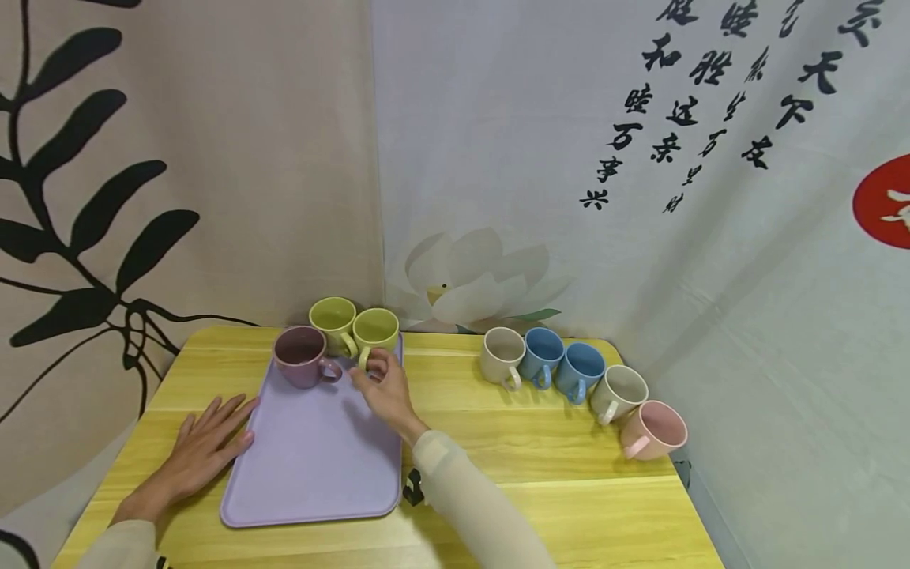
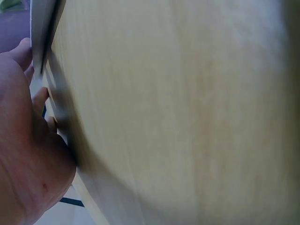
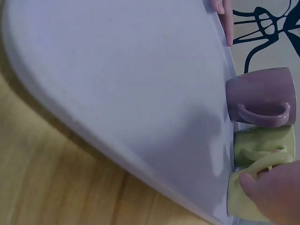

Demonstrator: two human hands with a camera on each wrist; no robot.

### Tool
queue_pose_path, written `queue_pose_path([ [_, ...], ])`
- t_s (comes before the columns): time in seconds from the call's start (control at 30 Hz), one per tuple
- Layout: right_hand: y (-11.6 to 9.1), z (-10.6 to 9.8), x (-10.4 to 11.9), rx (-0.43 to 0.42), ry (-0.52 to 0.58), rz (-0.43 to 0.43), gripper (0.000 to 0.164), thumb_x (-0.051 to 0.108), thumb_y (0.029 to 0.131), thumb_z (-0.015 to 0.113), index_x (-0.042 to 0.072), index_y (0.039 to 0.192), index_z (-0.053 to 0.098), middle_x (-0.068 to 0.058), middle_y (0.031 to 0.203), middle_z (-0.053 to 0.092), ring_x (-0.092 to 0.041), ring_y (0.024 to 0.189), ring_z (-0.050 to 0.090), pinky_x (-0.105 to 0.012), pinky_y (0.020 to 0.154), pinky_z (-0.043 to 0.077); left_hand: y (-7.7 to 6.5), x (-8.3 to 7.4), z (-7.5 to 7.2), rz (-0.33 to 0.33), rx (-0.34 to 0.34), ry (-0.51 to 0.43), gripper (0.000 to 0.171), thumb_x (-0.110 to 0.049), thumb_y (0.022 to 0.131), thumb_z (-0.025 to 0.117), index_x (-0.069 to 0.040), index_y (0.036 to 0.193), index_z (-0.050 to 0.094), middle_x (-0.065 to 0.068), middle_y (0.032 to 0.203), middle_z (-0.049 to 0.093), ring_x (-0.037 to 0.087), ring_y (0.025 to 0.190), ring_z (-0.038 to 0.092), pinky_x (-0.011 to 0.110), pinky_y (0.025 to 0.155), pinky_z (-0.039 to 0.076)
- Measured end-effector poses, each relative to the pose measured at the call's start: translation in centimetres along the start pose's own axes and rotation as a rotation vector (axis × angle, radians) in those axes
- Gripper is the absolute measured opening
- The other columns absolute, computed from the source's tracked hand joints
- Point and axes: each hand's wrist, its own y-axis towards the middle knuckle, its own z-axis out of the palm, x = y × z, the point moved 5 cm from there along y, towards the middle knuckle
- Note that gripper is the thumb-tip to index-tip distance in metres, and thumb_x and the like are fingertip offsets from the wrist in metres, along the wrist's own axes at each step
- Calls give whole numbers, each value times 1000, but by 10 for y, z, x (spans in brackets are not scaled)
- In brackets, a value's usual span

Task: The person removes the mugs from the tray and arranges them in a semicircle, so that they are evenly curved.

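Note:
In the head view, a purple tray (image 1: 313,458) lies on the wooden table, with a purple mug (image 1: 300,365) near its far left corner. Two green mugs stand at its far end. My right hand (image 1: 387,395) pinches the handle of the right green mug (image 1: 375,328); the right wrist view shows thumb and fingers at that handle (image 3: 262,164). Beside it is the other green mug (image 1: 332,316). With fingers spread, my left hand (image 1: 206,450) rests at the tray's left edge, fingertips touching the rim. The left wrist view shows this hand (image 2: 28,140) by the tray's side.
Along the table's right side stand a beige mug (image 1: 502,356), two blue mugs (image 1: 543,356), a second beige mug (image 1: 618,391) and a pink mug (image 1: 654,431). A small black-and-white object (image 1: 413,487) lies by the tray's right edge. A printed curtain (image 1: 483,158) hangs behind the table.

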Motion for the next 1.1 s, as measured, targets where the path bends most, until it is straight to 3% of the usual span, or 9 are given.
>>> queue_pose_path([
  [0.17,2,-8,-3,-110,-10,-10,46,10,99,83,-2,140,63,-16,113,81,-10,99,75,-22,96,64,0,1,0,-5,5,-3,67,-39,119,54,-19,179,33,37,181,28,72,167,9,92,126,-10],
  [0.27,2,-14,-2,-172,-54,-11,40,8,99,82,-1,134,66,-13,107,80,-5,92,70,-16,86,60,0,0,-1,-3,5,-10,67,-39,119,54,-19,179,34,37,181,28,72,167,9,92,127,-10],
  [0.63,5,-33,-3,-305,-108,27,23,7,101,82,1,120,72,-9,96,73,-7,80,63,-16,69,53,0,2,1,0,-3,-16,66,-40,119,53,-20,179,33,36,181,27,70,169,7,89,128,-14],
  [0.87,7,-40,-5,-356,-91,86,18,11,100,86,5,114,76,-3,91,70,-7,79,61,-17,70,53,0,1,1,-4,-2,-17,66,-41,119,53,-21,179,33,37,181,27,70,169,7,88,129,-15],
  [1.1,6,-47,-6,-402,-23,68,15,7,95,88,3,107,79,-2,90,73,-6,81,63,-16,71,54,0,1,0,0,-4,-18,66,-40,119,53,-20,179,33,37,181,28,71,168,7,89,128,-15],
])
